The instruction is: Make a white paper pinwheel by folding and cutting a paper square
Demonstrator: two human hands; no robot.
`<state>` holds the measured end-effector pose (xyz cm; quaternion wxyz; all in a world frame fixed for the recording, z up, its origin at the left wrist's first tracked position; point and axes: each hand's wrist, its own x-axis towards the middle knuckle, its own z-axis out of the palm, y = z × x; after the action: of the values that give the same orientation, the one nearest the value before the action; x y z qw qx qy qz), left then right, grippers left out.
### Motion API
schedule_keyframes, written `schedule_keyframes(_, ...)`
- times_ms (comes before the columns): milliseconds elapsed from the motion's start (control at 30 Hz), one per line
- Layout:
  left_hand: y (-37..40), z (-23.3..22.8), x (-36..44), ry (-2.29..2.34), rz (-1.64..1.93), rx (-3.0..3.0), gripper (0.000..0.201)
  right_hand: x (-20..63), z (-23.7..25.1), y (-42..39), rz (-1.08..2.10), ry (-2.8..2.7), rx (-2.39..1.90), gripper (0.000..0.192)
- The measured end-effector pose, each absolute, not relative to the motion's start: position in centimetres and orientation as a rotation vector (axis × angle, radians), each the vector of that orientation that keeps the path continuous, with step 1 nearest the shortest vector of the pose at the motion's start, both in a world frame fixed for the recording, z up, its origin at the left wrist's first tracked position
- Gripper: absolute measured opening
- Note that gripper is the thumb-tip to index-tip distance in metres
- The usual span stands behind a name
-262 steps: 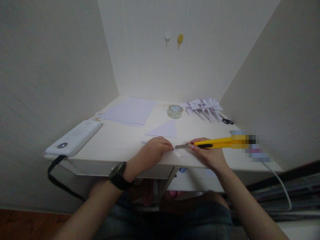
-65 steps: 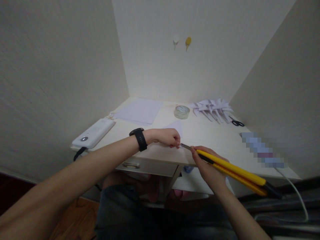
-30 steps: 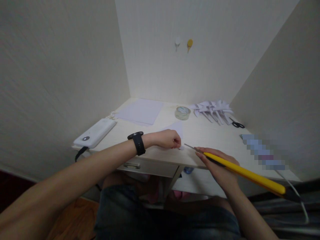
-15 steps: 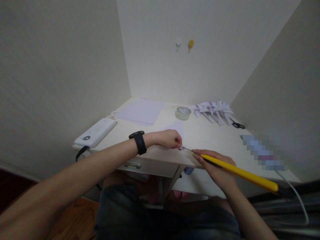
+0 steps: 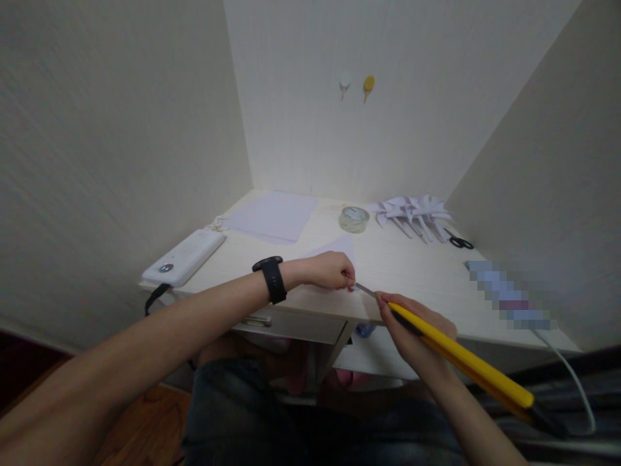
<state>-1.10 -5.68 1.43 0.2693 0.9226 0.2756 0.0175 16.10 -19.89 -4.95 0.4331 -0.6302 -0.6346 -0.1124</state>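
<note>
A pale desk (image 5: 412,268) with faint wood grain fits between streaked whitish walls (image 5: 291,116), the back one bearing a white hook (image 5: 345,82) and a yellow hook (image 5: 369,84). A drawer (image 5: 303,325) shows below the front edge. Smooth, thin sheets (image 5: 274,217) lie flat at the far left, beside a glossy, round-cornered white device (image 5: 184,259); a ring of clear tape (image 5: 354,221), a heap of crisply folded paper pinwheels (image 5: 414,210) and black-handled scissors (image 5: 460,243) sit farther right. A paper triangle (image 5: 342,246) lies partly hidden behind the left hand (image 5: 330,268), which is curled, fingertips pinching a whitish scrap (image 5: 353,286) too small to make out. The right hand (image 5: 420,333), apart from it, is wrapped around a yellow plastic cutter (image 5: 466,353). Its metal blade (image 5: 365,289) slants across the gap to the left fingertips; whether it touches the scrap, I cannot tell.
</note>
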Motion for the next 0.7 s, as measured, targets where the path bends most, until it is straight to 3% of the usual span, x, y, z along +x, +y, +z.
schedule_keyframes(333,-5.7,1.7,-1.2,0.754,0.032,2.498,0.017,15.6,-4.2,-20.2,-0.259,-1.704,-1.371,0.015)
schedule_keyframes(467,-5.3,1.9,-1.5,0.718,0.002,2.495,0.018,16.8,-3.5,-20.0,-0.090,-1.859,-1.122,0.013)
schedule_keyframes(700,-5.3,1.8,-1.6,0.685,-0.015,2.515,0.019,17.8,-2.5,-19.6,0.186,-1.893,-1.141,0.015)
